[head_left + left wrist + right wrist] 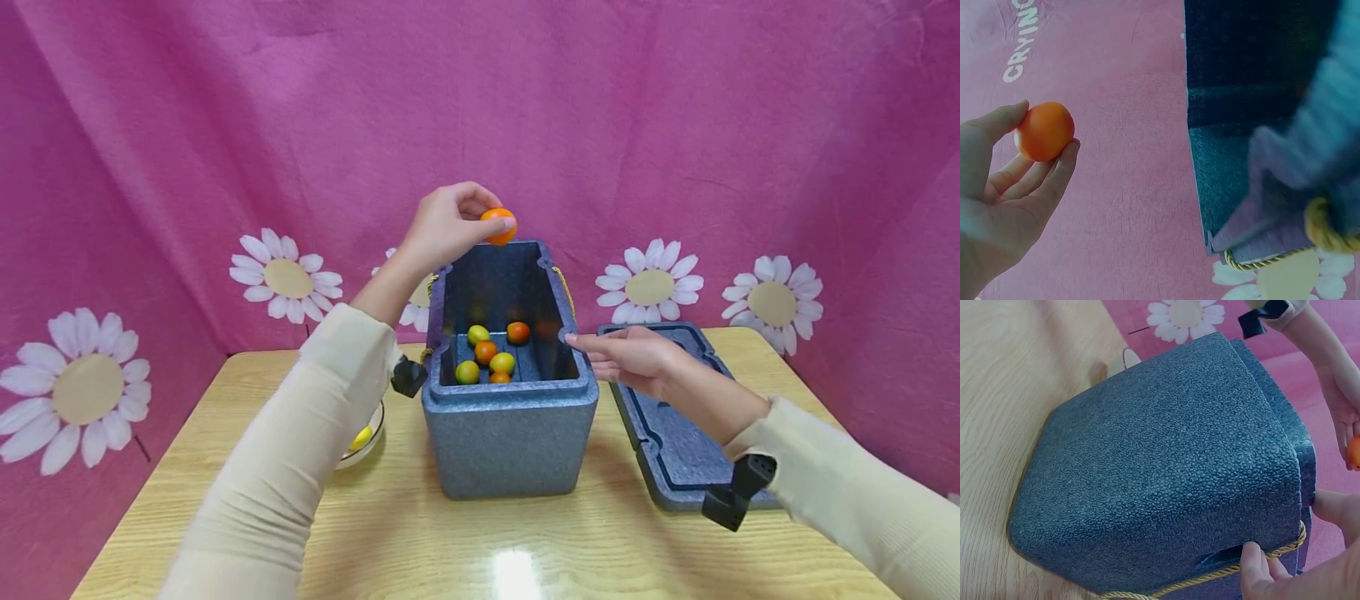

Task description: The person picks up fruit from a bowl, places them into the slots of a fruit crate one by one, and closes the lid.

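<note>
My left hand [446, 223] pinches an orange tomato [498, 227] between thumb and fingertips, above the far end of a grey foam box [510, 450]. In the left wrist view the tomato [1045, 132] is smooth and round. My right hand [637, 357] grips the right wall of the box. Its thumb lies at the rim, and its fingers reach the handle slot beside the yellow cord [1210, 576] in the right wrist view. On the box floor lie several tomatoes, among them a red one [518, 332] and a yellow-green one [502, 363].
The box's grey lid [686, 433] lies on the wooden table [405, 542] to the right. Left of the box, partly behind my left sleeve, stands a clear bowl [371, 452] with a yellow item [362, 439] in it. A pink cloth with daisies [287, 277] hangs behind.
</note>
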{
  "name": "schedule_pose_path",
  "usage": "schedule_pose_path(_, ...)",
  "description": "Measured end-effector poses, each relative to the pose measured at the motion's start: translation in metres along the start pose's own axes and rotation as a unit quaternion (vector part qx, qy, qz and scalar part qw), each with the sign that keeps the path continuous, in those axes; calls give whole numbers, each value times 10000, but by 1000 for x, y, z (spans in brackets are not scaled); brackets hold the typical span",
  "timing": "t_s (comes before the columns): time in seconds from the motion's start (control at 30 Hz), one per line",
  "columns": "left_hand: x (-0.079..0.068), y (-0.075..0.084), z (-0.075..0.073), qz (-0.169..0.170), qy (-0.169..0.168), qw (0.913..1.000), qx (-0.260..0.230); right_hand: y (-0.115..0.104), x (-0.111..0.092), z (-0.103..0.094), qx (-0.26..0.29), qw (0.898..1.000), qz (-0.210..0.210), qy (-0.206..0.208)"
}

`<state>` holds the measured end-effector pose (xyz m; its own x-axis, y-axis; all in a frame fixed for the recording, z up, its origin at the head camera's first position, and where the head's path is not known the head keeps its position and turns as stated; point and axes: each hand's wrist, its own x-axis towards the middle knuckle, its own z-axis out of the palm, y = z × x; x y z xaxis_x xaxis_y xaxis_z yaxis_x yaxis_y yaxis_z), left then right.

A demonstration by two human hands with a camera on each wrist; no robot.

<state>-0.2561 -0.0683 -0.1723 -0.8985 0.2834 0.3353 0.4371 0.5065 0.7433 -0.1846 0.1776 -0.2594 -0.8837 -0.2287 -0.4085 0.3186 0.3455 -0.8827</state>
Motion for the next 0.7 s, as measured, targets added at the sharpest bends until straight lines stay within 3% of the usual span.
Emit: schedule_pose_path(0.7,30,7,19,-325,184,9993,-76,-1,-6,3,-40,9999,-35,131)
